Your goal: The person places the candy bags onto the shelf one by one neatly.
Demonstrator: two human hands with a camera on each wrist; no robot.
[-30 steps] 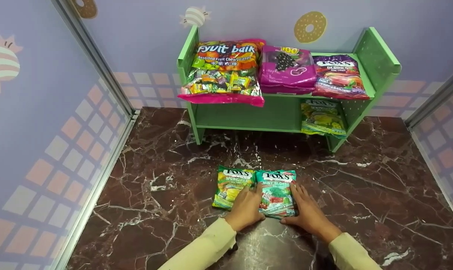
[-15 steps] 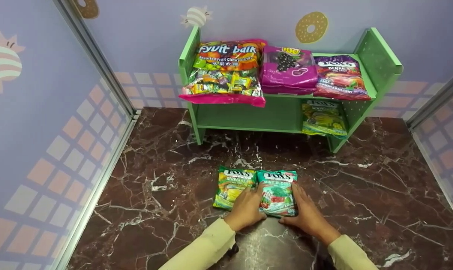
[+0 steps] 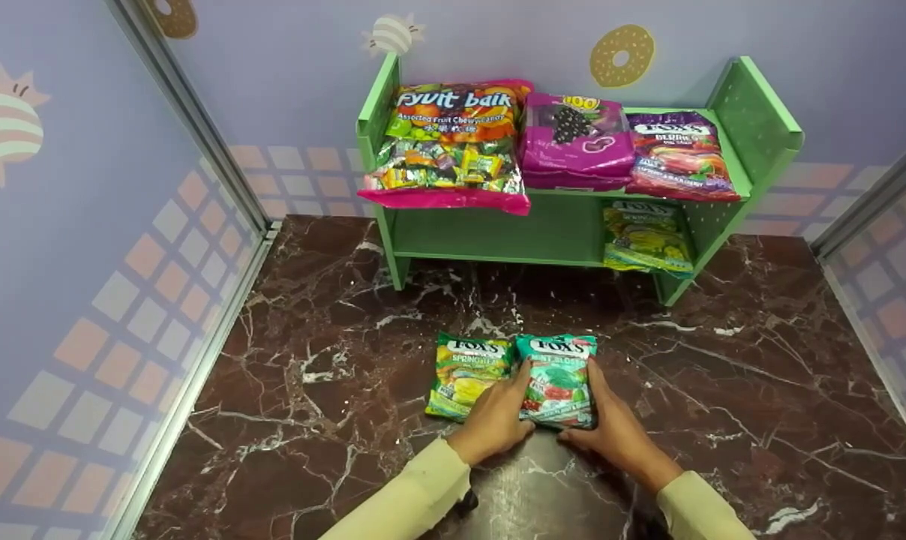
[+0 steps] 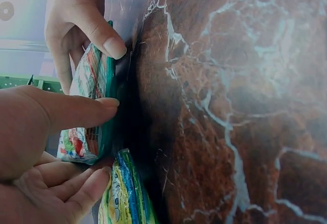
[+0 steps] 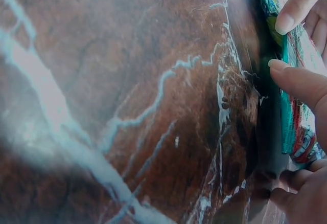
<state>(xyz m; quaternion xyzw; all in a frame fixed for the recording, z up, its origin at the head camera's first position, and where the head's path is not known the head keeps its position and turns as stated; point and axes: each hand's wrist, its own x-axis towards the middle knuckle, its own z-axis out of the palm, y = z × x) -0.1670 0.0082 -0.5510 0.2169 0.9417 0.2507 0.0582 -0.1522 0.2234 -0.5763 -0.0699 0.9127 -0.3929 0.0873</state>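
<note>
In the head view, a green-and-white FOX'S mint candy bag (image 3: 559, 379) lies between my two hands, face up. My left hand (image 3: 492, 421) grips its left side, and my right hand (image 3: 619, 426) holds the right side. Both thumbs are at the near edge. The left wrist view shows the left thumb (image 4: 76, 112) on that edge, with a dark shadow beneath the bag. From the right wrist, the right thumb (image 5: 299, 83) presses the same edge. A yellow-green FOX'S spring tea candy bag (image 3: 464, 375) lies just left, partly covered by my left hand.
Beyond the bags stands a green two-tier shelf (image 3: 498, 244). Its top holds a Fyvit Baik candy bag (image 3: 453, 142), a purple pack (image 3: 579, 142) and a FOX'S berries bag (image 3: 682, 154). Another yellow-green bag (image 3: 646, 236) sits lower right. Walls flank the marble floor (image 3: 333, 420).
Both hands' fingers have drawn in along the mint bag's sides. The bag has shifted slightly away and its near edge looks a little raised. The spring tea bag stays put.
</note>
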